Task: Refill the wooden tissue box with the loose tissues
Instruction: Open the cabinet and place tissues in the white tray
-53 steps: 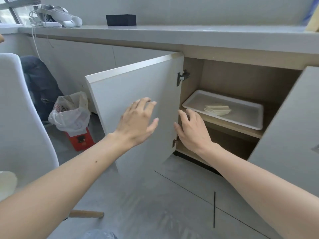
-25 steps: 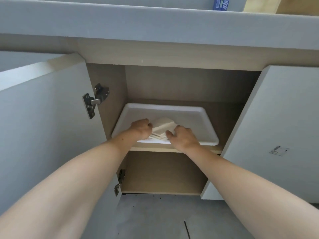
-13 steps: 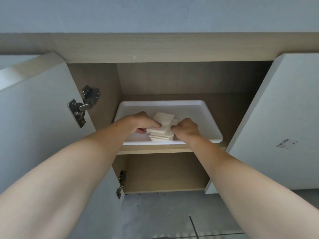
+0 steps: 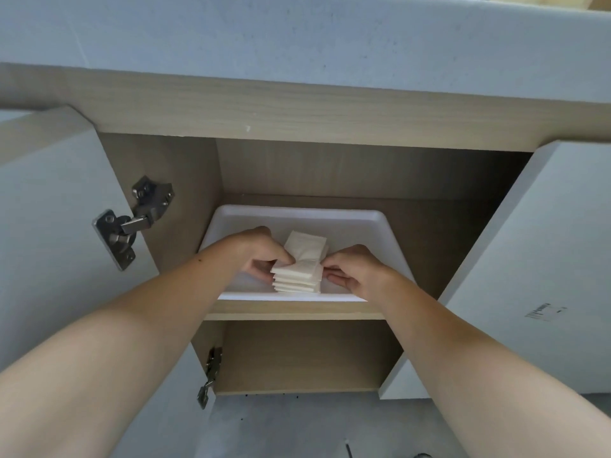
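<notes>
A stack of cream folded tissues [image 4: 302, 262] rests in a white tray [image 4: 363, 223] on the upper shelf of an open cabinet. My left hand [image 4: 261, 254] grips the stack's left side, thumb on top and fingers underneath. On the stack's right side my right hand [image 4: 355, 269] pinches it the same way. The stack is slightly fanned, near the tray's front edge. No wooden tissue box is in view.
Both cabinet doors stand open: the left door [image 4: 56, 233] with metal hinges [image 4: 132, 219] and the right door [image 4: 542, 269]. A grey countertop [image 4: 297, 44] overhangs above. The lower shelf compartment [image 4: 301, 355] holds nothing visible. Grey floor lies below.
My hands went from the cabinet door into the tray and closed on the tissue stack from both sides. Over the last half second they gathered the stack tighter; the view shifted slightly upward.
</notes>
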